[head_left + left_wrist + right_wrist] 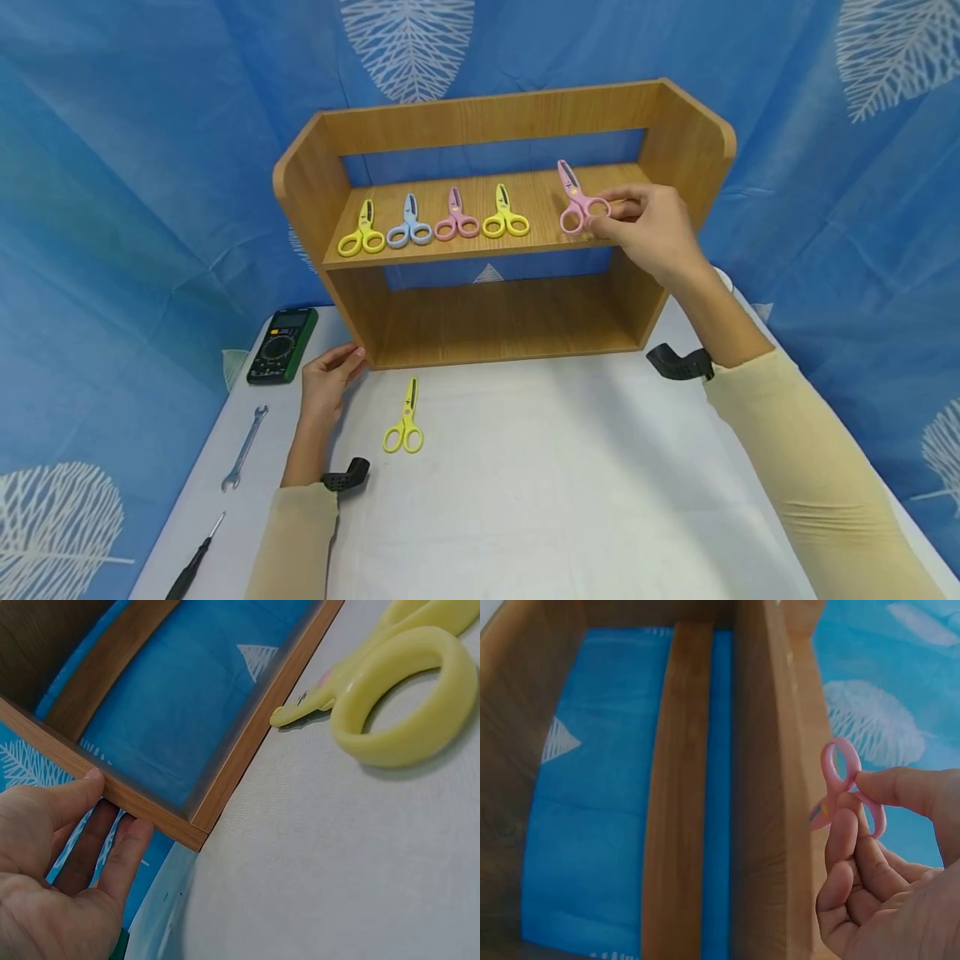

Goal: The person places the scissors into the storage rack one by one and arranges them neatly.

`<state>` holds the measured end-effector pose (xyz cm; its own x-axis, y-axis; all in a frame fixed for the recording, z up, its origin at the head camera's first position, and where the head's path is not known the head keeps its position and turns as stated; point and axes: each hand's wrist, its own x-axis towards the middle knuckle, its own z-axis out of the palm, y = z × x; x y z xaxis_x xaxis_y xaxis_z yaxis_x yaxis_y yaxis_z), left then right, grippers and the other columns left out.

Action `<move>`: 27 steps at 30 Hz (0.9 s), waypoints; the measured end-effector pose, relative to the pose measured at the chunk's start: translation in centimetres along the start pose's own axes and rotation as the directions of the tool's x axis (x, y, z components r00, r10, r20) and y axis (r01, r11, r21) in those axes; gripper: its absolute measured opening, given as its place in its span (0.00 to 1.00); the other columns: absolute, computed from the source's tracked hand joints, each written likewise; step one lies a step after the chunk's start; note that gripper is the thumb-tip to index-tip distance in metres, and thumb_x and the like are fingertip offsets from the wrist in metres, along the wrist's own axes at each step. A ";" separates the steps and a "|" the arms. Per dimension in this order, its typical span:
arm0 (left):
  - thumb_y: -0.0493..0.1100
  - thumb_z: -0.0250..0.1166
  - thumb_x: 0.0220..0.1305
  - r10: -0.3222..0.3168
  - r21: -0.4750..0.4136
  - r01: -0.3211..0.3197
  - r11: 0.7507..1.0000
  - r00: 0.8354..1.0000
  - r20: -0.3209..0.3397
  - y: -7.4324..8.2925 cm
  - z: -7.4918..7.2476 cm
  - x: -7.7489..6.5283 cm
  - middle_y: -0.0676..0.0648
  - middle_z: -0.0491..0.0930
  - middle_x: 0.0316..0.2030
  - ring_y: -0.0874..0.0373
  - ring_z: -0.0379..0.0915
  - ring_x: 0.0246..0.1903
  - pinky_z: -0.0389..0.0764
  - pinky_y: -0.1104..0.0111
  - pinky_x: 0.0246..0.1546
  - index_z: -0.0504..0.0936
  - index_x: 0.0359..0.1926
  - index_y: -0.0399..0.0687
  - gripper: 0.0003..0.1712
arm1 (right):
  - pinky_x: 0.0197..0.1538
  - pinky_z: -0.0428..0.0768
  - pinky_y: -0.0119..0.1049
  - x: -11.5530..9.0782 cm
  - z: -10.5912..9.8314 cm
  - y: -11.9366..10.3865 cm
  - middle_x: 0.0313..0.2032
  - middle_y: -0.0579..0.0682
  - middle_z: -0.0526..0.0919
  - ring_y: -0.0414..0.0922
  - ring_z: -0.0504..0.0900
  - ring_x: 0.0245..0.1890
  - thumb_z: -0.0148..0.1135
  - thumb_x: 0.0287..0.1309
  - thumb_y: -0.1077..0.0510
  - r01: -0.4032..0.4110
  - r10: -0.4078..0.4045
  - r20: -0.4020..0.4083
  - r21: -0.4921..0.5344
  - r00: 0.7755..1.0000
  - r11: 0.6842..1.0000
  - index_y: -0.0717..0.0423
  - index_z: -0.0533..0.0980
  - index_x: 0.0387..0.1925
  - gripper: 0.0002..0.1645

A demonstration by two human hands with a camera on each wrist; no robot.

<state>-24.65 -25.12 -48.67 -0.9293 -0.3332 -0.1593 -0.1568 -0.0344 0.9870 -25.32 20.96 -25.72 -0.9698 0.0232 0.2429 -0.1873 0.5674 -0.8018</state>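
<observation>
Pink scissors (576, 198) are pinched by one handle loop between thumb and fingers of my right hand (649, 223), over the right part of the upper board of a wooden shelf (495, 321). In the right wrist view the blades of the pink scissors (843, 766) are partly hidden by the shelf's edge. My left hand (327, 385) grips the shelf's lower left side edge, thumb tip on the front and fingers against the outer face. To its right, yellow scissors (405, 421) lie on the white table, blades toward the shelf.
Along the upper board lie yellow scissors (365, 229), blue scissors (410, 225), darker pink scissors (456, 218) and more yellow scissors (504, 215). A green-cased multimeter (282, 347), a wrench (244, 448) and a screwdriver (197, 560) line the table's left side. A blue patterned cloth (187, 150) hangs behind.
</observation>
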 end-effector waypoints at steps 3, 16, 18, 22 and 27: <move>0.43 0.72 0.65 0.000 -0.010 0.000 1.000 1.000 -0.001 0.0 -0.1 0.0 0.52 0.83 0.46 0.63 0.86 0.45 0.86 0.71 0.51 0.83 0.61 0.41 0.25 | 0.36 0.79 0.24 1.3 0.5 0.0 0.38 0.49 0.89 0.41 0.83 0.39 0.70 0.65 0.47 -0.047 0.048 0.016 -0.033 0.999 0.998 0.56 0.78 0.63 0.30; 0.42 0.73 0.65 0.029 -0.007 -0.029 1.000 1.000 0.006 -0.3 0.0 0.1 0.51 0.83 0.46 0.64 0.86 0.44 0.87 0.73 0.48 0.83 0.60 0.40 0.24 | 0.36 0.74 0.32 3.3 2.5 -0.1 0.45 0.53 0.80 0.45 0.72 0.45 0.68 0.66 0.44 -0.061 0.071 0.064 -0.148 0.995 0.987 0.58 0.79 0.61 0.30; 0.42 0.73 0.65 0.035 -0.010 -0.035 0.999 0.999 0.011 -0.3 0.0 -0.1 0.51 0.83 0.46 0.64 0.86 0.44 0.87 0.73 0.48 0.83 0.60 0.40 0.24 | 0.36 0.74 0.33 3.3 2.6 0.0 0.46 0.54 0.78 0.46 0.71 0.46 0.68 0.66 0.43 -0.052 0.066 0.077 -0.174 0.995 0.983 0.58 0.80 0.60 0.29; 0.42 0.73 0.64 0.041 -0.007 -0.041 0.999 0.999 0.005 -0.1 0.1 -0.2 0.51 0.84 0.45 0.65 0.86 0.43 0.87 0.73 0.48 0.84 0.60 0.39 0.24 | 0.33 0.73 0.33 3.3 2.8 -0.1 0.44 0.55 0.77 0.47 0.71 0.43 0.67 0.67 0.45 -0.039 0.060 0.101 -0.193 0.993 0.980 0.58 0.81 0.57 0.26; 0.41 0.73 0.65 0.038 -0.006 -0.038 0.999 0.999 0.002 0.1 0.0 -0.3 0.52 0.84 0.44 0.64 0.86 0.43 0.87 0.72 0.49 0.83 0.60 0.39 0.24 | 0.37 0.75 0.33 2.9 2.8 -0.3 0.49 0.56 0.78 0.48 0.73 0.45 0.67 0.68 0.46 -0.034 0.051 0.089 -0.176 0.995 0.984 0.57 0.78 0.61 0.27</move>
<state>-24.36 -25.05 -48.54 -0.9351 -0.3328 -0.1219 -0.1197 -0.0274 0.9924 -28.55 18.50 -26.30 -0.9881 -0.0210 0.1527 -0.1233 0.7024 -0.7011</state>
